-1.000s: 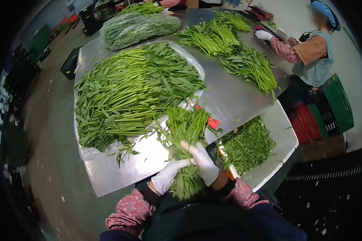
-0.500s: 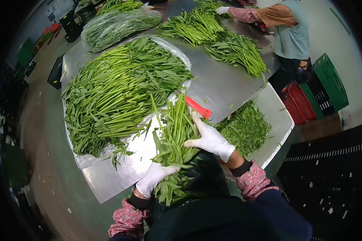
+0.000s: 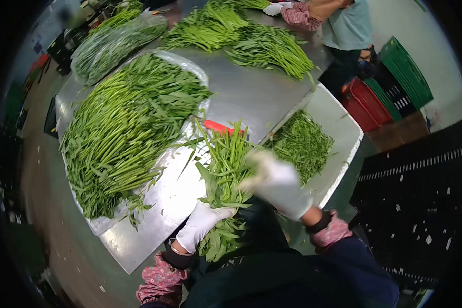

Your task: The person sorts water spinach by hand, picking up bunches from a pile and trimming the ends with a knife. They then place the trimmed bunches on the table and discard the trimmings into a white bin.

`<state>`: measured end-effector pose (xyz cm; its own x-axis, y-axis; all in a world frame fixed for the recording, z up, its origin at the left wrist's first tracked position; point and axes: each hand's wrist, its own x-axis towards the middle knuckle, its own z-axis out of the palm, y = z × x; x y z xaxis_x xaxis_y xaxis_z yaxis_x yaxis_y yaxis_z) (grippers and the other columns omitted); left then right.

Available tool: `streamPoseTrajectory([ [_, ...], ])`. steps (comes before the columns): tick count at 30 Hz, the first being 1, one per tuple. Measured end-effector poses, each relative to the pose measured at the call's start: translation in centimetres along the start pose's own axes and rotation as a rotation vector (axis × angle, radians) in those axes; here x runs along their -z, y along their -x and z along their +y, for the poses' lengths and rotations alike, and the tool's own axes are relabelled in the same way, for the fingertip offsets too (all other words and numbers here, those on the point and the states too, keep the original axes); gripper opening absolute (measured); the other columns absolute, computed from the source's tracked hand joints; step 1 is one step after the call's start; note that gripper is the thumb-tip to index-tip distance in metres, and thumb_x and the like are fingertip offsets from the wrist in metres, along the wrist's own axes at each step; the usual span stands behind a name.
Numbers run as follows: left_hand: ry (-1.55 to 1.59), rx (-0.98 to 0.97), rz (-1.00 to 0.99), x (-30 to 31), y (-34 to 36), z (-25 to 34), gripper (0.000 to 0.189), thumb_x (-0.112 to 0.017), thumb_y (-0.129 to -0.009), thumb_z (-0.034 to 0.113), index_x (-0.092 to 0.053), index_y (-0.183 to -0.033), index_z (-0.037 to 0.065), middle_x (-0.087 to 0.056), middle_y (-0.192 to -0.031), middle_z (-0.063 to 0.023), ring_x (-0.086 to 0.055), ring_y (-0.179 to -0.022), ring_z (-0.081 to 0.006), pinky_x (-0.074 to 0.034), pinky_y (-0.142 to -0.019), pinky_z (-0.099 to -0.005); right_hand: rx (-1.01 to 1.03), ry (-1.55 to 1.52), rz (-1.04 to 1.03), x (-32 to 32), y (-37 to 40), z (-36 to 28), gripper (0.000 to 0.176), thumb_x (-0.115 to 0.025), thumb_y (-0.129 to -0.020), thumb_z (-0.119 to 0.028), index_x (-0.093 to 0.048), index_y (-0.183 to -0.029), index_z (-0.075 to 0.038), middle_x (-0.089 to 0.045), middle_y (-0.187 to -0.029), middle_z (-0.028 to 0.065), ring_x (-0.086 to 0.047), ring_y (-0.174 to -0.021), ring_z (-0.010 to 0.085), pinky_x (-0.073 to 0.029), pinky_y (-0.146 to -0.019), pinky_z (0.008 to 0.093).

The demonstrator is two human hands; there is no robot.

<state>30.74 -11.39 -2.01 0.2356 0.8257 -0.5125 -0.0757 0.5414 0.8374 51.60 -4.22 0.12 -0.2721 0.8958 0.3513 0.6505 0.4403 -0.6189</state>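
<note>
A bunch of leafy green stems [image 3: 225, 169] stands roughly upright in front of my body, over the table's near edge. My left hand [image 3: 203, 220], in a white glove, is wrapped round its lower, leafy part. My gloved right hand [image 3: 274, 182] is at the bunch's right side, smeared by motion, so its grip cannot be made out. Behind the bunch a red-handled tool [image 3: 219, 127] lies on the metal table, partly covered by the stem tips. To the left, a large pile of the same greens [image 3: 123, 133] rests on clear plastic.
More greens [image 3: 267, 49] and a plastic-wrapped bundle [image 3: 113, 46] lie farther back on the metal table [image 3: 251, 97]. A white tub [image 3: 339, 149] with loose leaves is at the right. Another person [image 3: 346, 25] works beyond, near a red crate [image 3: 367, 105] and green crates [image 3: 405, 72].
The view has shifted, so the table and pile appear farther left. My right hand has moved slightly right and blurred, while my left hand still holds the bunch.
</note>
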Motion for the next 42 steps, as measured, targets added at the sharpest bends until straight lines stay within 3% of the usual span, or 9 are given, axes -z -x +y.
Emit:
streamPoseTrajectory([
  [6, -0.059, 0.135, -0.073, 1.8, 0.9, 0.8, 0.025, -0.068, -0.087, 0.007, -0.071, -0.109, -0.003, -0.073, -0.106, -0.0105, -0.068, -0.101, -0.0183, -0.051, -0.094, -0.0285, -0.365, 0.182, 0.145, 2.2, -1.7, 8.4, 0.016, -0.052, -0.092, -0.011, -0.059, -0.105, -0.009, -0.064, -0.068, 0.0145, -0.061, -0.051, 0.0322, -0.047, -0.044, 0.0410],
  [9, -0.227, 0.167, -0.123, 2.9, 1.7, 0.9, 0.024, -0.064, -0.091, 0.015, -0.074, -0.106, 0.000, -0.074, -0.108, -0.0099, -0.068, -0.105, -0.0163, -0.048, -0.098, -0.0265, -0.409, 0.328, 0.172, 5.1, -2.3, 15.0, 0.034, -0.062, -0.093, -0.030, -0.057, -0.114, -0.003, -0.066, -0.095, 0.0233, -0.067, -0.086, 0.0361, -0.054, -0.073, 0.0471],
  [13, -0.355, 0.162, -0.168, 2.4, 1.3, 1.6, 0.030, -0.068, -0.087, 0.005, -0.068, -0.116, 0.000, -0.072, -0.112, -0.0104, -0.068, -0.107, -0.0169, -0.050, -0.097, -0.0282, -0.446, -0.309, -0.521, 4.4, -2.0, 3.9, 0.060, -0.079, -0.079, -0.039, -0.060, -0.121, -0.001, -0.069, -0.102, 0.0160, -0.067, -0.094, 0.0257, -0.053, -0.083, 0.0370],
  [15, -0.265, 0.179, -0.149, 1.3, 1.5, 2.8, 0.039, -0.069, -0.083, -0.001, -0.063, -0.122, 0.000, -0.071, -0.114, -0.0114, -0.067, -0.107, -0.0178, -0.051, -0.096, -0.0295, 0.035, -0.118, -0.317, 0.0, 1.5, 5.8, 0.051, -0.077, -0.082, -0.035, -0.062, -0.118, -0.001, -0.070, -0.103, 0.0132, -0.065, -0.091, 0.0221, -0.053, -0.081, 0.0352],
  [23, -0.501, 0.145, -0.323, 4.4, 3.0, 1.7, 0.027, -0.060, -0.094, 0.017, -0.071, -0.113, 0.001, -0.072, -0.114, -0.0103, -0.066, -0.111, -0.0162, -0.048, -0.101, -0.0294, -0.762, -0.104, 0.127, 4.5, 0.5, 14.8, 0.046, -0.067, -0.092, -0.032, -0.059, -0.118, 0.006, -0.068, -0.113, 0.0171, -0.064, -0.097, 0.0201, -0.050, -0.088, 0.0321],
  [31, -0.457, 0.171, -0.305, 1.5, 3.1, 3.3, 0.029, -0.065, -0.091, 0.014, -0.069, -0.116, 0.000, -0.070, -0.118, -0.0102, -0.067, -0.107, -0.0145, -0.051, -0.098, -0.0287, -0.668, -0.241, -0.760, 1.0, 2.8, 7.7, 0.039, -0.069, -0.084, -0.029, -0.066, -0.105, 0.003, -0.067, -0.096, 0.0258, -0.066, -0.094, 0.0366, -0.051, -0.088, 0.0406],
  [35, -0.642, 0.233, -0.339, 3.2, 3.0, 3.5, 0.027, -0.068, -0.089, 0.014, -0.071, -0.112, 0.000, -0.072, -0.115, -0.0098, -0.068, -0.105, -0.0141, -0.051, -0.097, -0.0273, -0.452, -0.136, 0.080, -2.4, 9.2, 22.7, 0.034, -0.059, -0.088, -0.018, -0.061, -0.117, -0.001, -0.068, -0.097, 0.0256, -0.068, -0.089, 0.0379, -0.054, -0.082, 0.0444],
  [40, -0.779, 0.003, -0.405, 4.3, 4.2, 2.4, 0.026, -0.056, -0.095, 0.012, -0.071, -0.113, 0.002, -0.072, -0.114, -0.0098, -0.069, -0.105, -0.0162, -0.051, -0.096, -0.0279, -0.696, 0.141, 0.193, 6.0, 5.8, 19.1, 0.046, -0.064, -0.090, -0.035, -0.060, -0.119, 0.001, -0.069, -0.097, 0.0237, -0.068, -0.090, 0.0386, -0.053, -0.079, 0.0461],
  [42, -0.874, -0.064, -0.426, 2.8, 4.1, 3.2, 0.025, -0.059, -0.094, 0.009, -0.071, -0.114, 0.003, -0.071, -0.117, -0.0104, -0.069, -0.104, -0.0166, -0.051, -0.096, -0.0283, -0.767, -0.209, -0.411, 6.8, 3.6, 13.3, 0.053, -0.066, -0.093, -0.040, -0.061, -0.122, 0.004, -0.072, -0.096, 0.0190, -0.070, -0.086, 0.0318, -0.053, -0.074, 0.0412],
])
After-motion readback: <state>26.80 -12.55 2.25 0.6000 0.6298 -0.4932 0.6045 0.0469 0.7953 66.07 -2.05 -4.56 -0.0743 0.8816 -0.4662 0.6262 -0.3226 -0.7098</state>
